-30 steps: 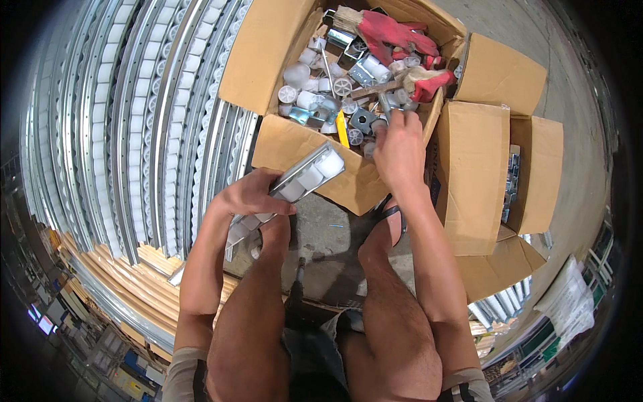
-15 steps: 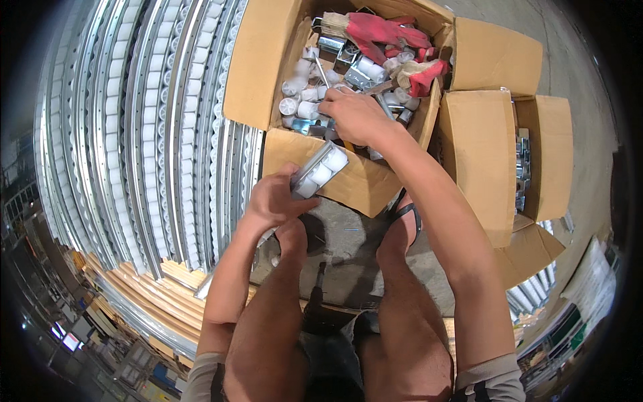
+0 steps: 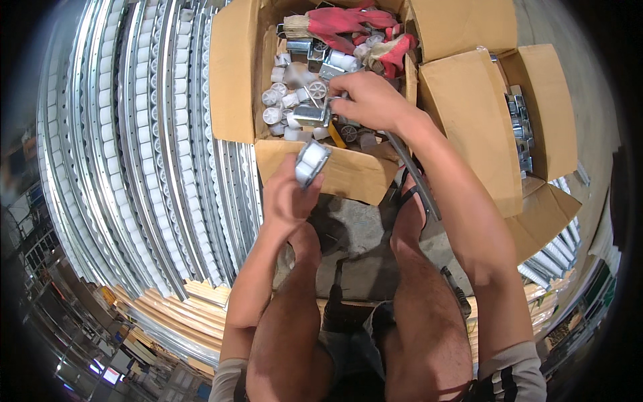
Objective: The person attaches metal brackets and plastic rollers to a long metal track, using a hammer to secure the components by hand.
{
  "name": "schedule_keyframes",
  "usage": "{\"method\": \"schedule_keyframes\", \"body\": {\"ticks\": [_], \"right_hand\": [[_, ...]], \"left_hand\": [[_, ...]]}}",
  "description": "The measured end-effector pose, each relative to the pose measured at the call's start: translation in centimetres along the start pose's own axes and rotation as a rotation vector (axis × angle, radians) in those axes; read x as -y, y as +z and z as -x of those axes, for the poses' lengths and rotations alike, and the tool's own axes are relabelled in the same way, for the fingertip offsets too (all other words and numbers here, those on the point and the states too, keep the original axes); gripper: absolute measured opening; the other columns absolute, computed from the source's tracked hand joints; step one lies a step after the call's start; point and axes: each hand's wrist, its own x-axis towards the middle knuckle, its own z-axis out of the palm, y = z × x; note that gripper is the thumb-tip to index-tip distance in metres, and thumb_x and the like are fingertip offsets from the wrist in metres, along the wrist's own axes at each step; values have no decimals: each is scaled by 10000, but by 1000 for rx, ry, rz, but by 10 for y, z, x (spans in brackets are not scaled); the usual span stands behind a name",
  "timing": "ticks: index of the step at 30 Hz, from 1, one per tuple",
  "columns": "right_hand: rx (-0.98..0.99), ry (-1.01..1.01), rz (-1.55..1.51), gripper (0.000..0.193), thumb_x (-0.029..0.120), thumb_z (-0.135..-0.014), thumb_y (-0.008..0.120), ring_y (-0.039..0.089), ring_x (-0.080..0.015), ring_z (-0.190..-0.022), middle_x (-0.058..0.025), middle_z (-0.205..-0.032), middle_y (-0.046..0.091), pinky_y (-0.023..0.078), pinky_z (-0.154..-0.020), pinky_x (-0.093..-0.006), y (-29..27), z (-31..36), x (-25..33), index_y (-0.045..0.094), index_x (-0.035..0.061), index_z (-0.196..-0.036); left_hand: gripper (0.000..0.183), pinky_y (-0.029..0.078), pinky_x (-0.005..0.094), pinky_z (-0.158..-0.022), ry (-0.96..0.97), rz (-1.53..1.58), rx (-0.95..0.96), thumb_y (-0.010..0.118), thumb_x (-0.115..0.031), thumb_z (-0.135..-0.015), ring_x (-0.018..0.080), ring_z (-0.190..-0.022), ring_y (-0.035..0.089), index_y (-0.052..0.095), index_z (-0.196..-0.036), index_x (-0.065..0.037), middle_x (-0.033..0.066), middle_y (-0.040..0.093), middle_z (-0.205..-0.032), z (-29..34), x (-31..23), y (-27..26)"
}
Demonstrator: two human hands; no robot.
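Note:
My left hand (image 3: 289, 194) is wrapped round a short metal roller-track piece (image 3: 313, 161) with white rollers, its end tilted up over the front flap of an open cardboard box (image 3: 234, 74). Over the box, my right hand (image 3: 365, 100) has its fingers bent together at the edge of a shiny metal bracket (image 3: 311, 116), which it appears to pinch; its fingertips are partly hidden. Loose white rollers (image 3: 272, 115) and more metal brackets lie beneath. From under my right wrist a dark metal bar (image 3: 416, 177) slants out over the box's front edge; its upper end is hidden.
Red work gloves (image 3: 335, 25) lie at the back of the box, and a yellow-handled item (image 3: 337, 135) near its front. A second open box (image 3: 469, 127) with metal parts (image 3: 519, 127) stands at right. Long roller tracks (image 3: 140, 134) are stacked at left. My legs are below.
My right hand has come up with the metal bracket at its fingertips. My left hand has turned the roller-track piece more upright. The view has shifted, and the dark bar now shows beyond my forearm.

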Motion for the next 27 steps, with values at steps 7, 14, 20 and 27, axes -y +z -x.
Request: {"method": "schedule_keyframes", "body": {"ticks": [7, 14, 20, 27], "right_hand": [[63, 244, -601, 149, 111, -826, 643, 524, -111, -795, -2, -873, 543, 481, -707, -309, -15, 40, -6, 580, 35, -937], [132, 157, -299, 314, 67, -695, 717, 556, -227, -860, -112, -924, 585, 464, -765, -345, -12, 46, -9, 544, 8, -951], [140, 149, 34, 466, 124, -713, 729, 589, -410, -1079, -235, -1081, 600, 488, -927, -464, 4, 59, 18, 570, -32, -1122], [435, 216, 176, 405, 143, -755, 724, 593, -427, -1113, -256, -1172, 596, 474, -990, -478, -5, 62, 31, 627, -60, -1091]], "left_hand": [[440, 540, 430, -747, -139, 165, 160, 797, -215, -824, 374, -856, 710, 592, -1144, 6, 224, 712, -913, -10, -5, -31], [546, 540, 451, -786, -172, 135, 186, 766, -165, -802, 427, -903, 709, 544, -1273, 1, 262, 713, -954, -5, -26, -53], [551, 526, 463, -808, -129, 127, 149, 753, -113, -808, 465, -947, 680, 518, -1294, -3, 269, 697, -981, 0, -26, -51], [537, 527, 468, -825, -95, 155, 98, 763, -123, -819, 462, -971, 675, 529, -1289, -9, 257, 693, -1009, 4, -24, -50]]}}
